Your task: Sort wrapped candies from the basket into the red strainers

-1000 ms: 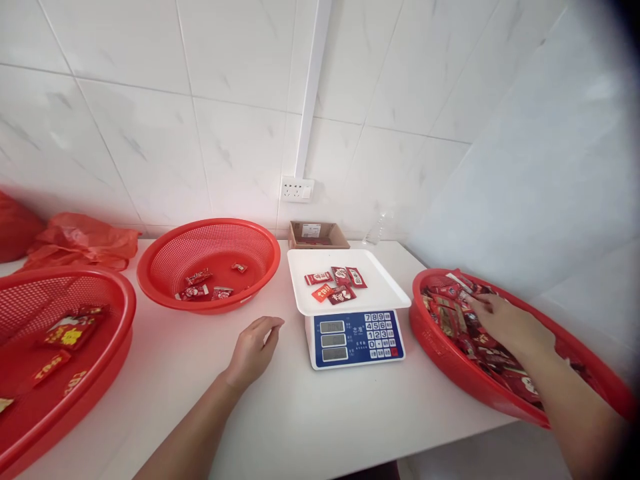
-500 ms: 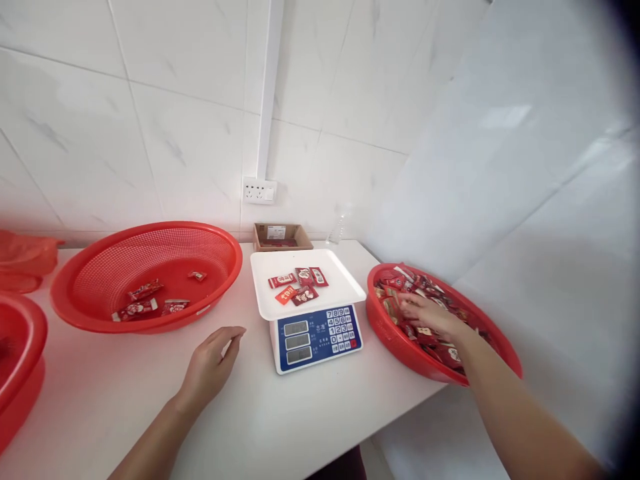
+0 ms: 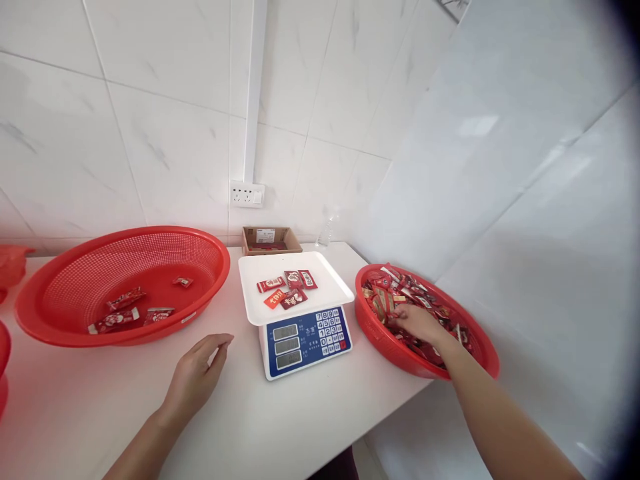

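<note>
Fingers of left hand [image 3: 193, 377] together, thumb slightly apart, over white table [image 3: 250, 427]. Digital scale [image 3: 310, 347]: five printed packets [image 3: 293, 299] lying on tray [image 3: 327, 288]. Right hand [image 3: 420, 324] inside red plastic basket [image 3: 381, 345], fingers among snack packets [image 3: 406, 288]; cannot tell if pinching any.

Back wall [image 3: 165, 160]: white tile, grey veining, thin dark joints. Vertical white trunking [image 3: 254, 100] runs down to socket plate [image 3: 247, 194]; rocker switch at plate's right end. Below, at rear of white bench [image 3: 270, 433]: open cardboard box [image 3: 283, 235], pale label on inner face, dark red contents, not identifiable. Just right of box: clear ridged plastic piece [image 3: 325, 231], leaning. Side wall [image 3: 500, 227] glossy, blue-grey, bright reflections. Far left, cut by frame: crumpled red plastic bag [image 3: 11, 265].
</note>
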### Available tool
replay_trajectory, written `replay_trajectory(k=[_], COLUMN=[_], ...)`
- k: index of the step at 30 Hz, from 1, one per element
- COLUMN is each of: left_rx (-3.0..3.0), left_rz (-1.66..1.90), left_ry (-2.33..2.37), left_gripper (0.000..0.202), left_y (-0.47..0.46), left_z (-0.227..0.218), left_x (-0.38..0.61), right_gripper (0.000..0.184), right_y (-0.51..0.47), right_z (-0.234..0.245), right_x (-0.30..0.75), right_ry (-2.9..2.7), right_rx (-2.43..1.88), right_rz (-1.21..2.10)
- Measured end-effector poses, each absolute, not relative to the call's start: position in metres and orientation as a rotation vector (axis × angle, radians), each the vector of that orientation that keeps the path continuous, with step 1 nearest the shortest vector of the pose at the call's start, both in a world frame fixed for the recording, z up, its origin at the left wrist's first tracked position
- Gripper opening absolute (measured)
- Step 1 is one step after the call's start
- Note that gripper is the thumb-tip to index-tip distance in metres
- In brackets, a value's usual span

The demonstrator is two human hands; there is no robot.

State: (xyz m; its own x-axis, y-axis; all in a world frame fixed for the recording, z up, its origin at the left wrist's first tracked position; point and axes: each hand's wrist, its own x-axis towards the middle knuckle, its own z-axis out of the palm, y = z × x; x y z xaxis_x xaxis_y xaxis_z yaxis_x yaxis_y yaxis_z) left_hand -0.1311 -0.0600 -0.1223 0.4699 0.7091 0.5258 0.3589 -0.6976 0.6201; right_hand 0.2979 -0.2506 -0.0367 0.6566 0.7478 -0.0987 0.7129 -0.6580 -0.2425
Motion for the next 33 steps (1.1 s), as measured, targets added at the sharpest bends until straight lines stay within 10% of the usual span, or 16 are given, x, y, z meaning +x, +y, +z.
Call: replay_trajectory(k=[5,14,26,33], left_rx=[2.318,2.335,2.311,2.310], left_rz=[1.100,1.107,1.103,1.094], left_ry=[0.892,0.859,0.852,0.853], left_gripper=[0.019,0.019,0.020,0.020], left_y=[-0.061,-0.064,-0.066,-0.067], left_z=[-0.120,-0.116,-0.112,-0.113], left_x=[-0.131,-0.130,-0.130,-0.130], right_gripper=[0.011,0.021,0.056,0.048], right_y=[-0.231,-0.126,-0.068,-0.067], right_z=[-0.009,-0.018,-0.043,-0.051], right_x=[0.289,0.191,0.151,0.126], right_ry=[-0.994,-1.173,-1.615,-1.958], right_rx=[-2.522,-1.761,-2.022,-1.908], right_rz=[-0.104,0.627,0.303,0.194])
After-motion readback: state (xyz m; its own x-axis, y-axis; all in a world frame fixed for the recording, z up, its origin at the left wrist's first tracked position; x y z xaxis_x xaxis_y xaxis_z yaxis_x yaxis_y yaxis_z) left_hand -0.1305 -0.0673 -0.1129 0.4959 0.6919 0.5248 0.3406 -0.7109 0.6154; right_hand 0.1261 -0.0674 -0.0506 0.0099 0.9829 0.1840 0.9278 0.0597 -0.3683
